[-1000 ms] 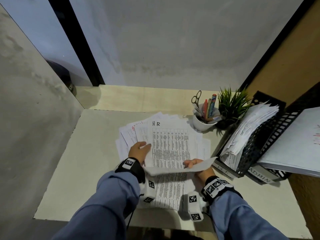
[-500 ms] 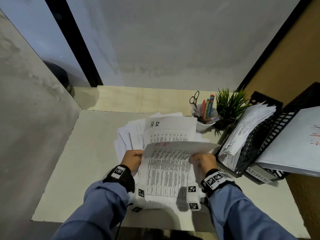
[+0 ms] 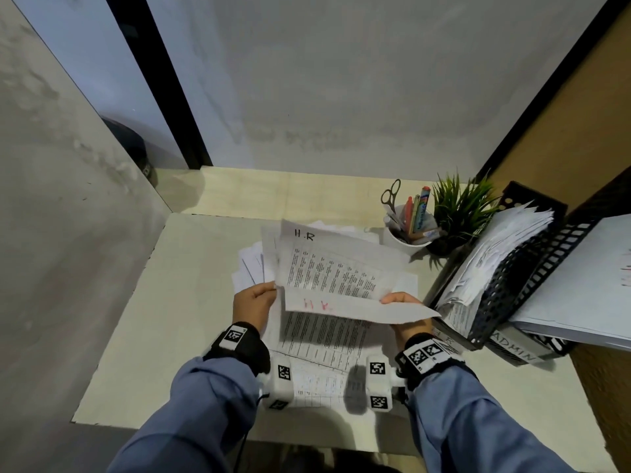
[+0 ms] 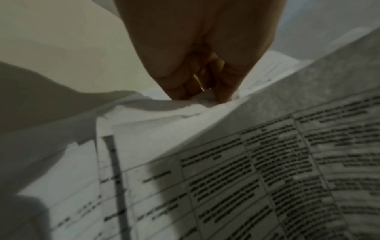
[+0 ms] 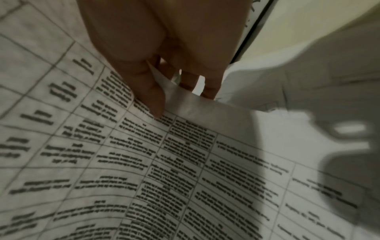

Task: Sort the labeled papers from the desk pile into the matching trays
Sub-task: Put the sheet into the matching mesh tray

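I hold up two printed sheets over the desk pile [image 3: 252,264]. The front sheet [image 3: 327,336] bears a red "H.R" near its top edge, which bends over toward me. Behind it a second sheet [image 3: 334,268], marked "H.R" in black, rises tilted. My left hand [image 3: 254,305] pinches the sheets' left edge, its fingers [image 4: 185,91] curled onto the paper [image 4: 226,162]. My right hand [image 3: 406,308] pinches the right edge, with the thumb [image 5: 154,100] on the printed face [image 5: 164,162] and the fingers behind. The H.R tray [image 3: 491,302], full of papers, stands just right of that hand.
A second black mesh tray labelled ADMIN [image 3: 515,351] sits right of the first with a thick stack. A white cup [image 3: 408,233] with scissors and pens and a small plant [image 3: 461,213] stand behind the pile. Walls close in at the left and back.
The right hand lifted the red-marked sheet by its edge, and the left hand left the pile to take its left side. The black-marked sheet has now come up behind it.
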Demonstrator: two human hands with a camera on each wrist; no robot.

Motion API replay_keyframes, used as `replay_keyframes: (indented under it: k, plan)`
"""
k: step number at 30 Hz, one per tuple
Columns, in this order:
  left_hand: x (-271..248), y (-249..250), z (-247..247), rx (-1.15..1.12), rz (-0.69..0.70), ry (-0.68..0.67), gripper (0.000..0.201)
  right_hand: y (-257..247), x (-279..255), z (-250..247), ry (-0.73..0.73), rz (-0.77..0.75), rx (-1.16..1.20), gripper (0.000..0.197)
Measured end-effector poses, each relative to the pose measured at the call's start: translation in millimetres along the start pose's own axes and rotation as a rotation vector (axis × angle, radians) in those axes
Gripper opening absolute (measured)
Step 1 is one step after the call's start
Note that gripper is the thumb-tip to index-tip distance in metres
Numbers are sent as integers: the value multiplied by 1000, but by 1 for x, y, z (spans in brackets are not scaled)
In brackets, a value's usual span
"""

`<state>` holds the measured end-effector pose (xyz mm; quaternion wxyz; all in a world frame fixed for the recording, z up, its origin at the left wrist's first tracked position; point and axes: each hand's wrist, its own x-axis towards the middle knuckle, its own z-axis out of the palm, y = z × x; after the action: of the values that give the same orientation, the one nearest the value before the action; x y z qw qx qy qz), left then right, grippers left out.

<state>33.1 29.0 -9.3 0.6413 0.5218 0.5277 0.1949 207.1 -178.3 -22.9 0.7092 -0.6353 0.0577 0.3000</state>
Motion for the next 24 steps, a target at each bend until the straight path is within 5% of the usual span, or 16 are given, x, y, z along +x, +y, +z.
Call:
replay_keyframes:
  k: [4,7,17,24]
  plan:
    - [0,-3,-4,-79,-15,40,32,-1,-8,2,48,-9,-2,65]
    - [-3,-1,-6,13,61,64,32,-7,-13,3,54,18,-82,41]
    - [-3,3,-9,62,25,-35,49,-14,-13,-2,57,145,-474,24]
    - [-15,-1,-3,82,-51,-148,51,-13,-20,9,2,237,-39,13]
